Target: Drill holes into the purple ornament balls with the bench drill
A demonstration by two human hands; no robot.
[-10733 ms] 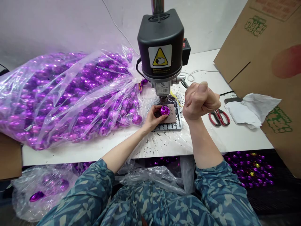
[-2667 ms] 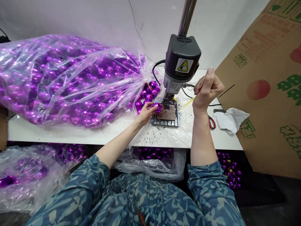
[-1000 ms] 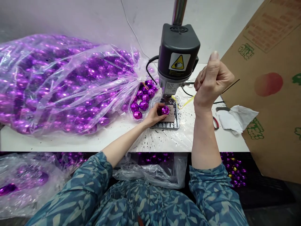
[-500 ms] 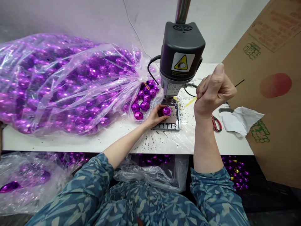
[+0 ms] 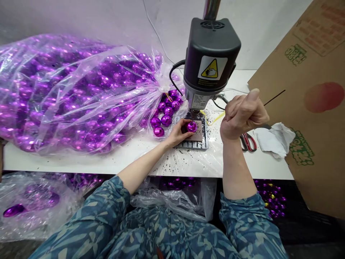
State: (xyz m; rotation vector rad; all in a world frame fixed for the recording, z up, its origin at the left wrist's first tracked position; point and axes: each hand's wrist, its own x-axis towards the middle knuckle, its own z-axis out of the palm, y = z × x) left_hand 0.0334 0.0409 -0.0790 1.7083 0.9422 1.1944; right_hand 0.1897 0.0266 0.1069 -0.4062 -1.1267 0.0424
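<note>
A drill press (image 5: 212,50) with a black motor housing and a warning sticker stands before me. Under its chuck (image 5: 194,113), my left hand (image 5: 178,133) pinches a shiny purple faceted ball (image 5: 192,126) between thumb and fingers. The ball rests on a brown board (image 5: 198,136) over the slotted metal base (image 5: 188,145); the drill's tip meets the top of the ball, though exact contact is hard to see. To the right of the housing, my right hand (image 5: 244,115) is raised and closed round the press's feed lever, mostly hidden in the fist. A thin dark rod (image 5: 275,97) shows beyond it.
A large clear bag (image 5: 81,97) of purple balls fills the left side. Several loose balls (image 5: 166,120) lie by its tied neck. Red-handled scissors (image 5: 250,142), white paper (image 5: 275,140) and a tall cardboard box (image 5: 318,144) are at right. Dark shavings litter the white table (image 5: 126,162).
My right hand has come down slightly, and the thin rod beside it now slants up more and shows longer. My left hand stays on the ball. The view has shifted a little.
</note>
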